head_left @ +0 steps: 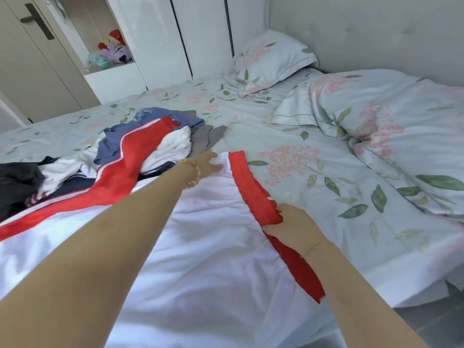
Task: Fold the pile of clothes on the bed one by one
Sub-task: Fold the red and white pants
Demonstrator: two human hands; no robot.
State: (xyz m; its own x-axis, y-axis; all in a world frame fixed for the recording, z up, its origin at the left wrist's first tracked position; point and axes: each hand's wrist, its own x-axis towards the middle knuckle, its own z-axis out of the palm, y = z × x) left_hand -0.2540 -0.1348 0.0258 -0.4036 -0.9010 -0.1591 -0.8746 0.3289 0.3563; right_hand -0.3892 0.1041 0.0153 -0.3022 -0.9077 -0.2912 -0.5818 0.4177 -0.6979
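- White garment (200,234) with a red band (253,187): I see it spread flat on the bed (313,136).
- Left hand (208,163): rests on the garment's far corner, fingers fairly straight.
- Right hand (288,223): pinches the red band.
- Pile of clothes (140,146): heaped just left of the garment.
- Pillow (271,59), duvet (391,136): at the headboard end.

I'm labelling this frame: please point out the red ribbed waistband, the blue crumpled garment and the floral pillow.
red ribbed waistband (251,183), head view, middle of band
blue crumpled garment (160,119), head view, upper folds
floral pillow (272,59), head view, centre
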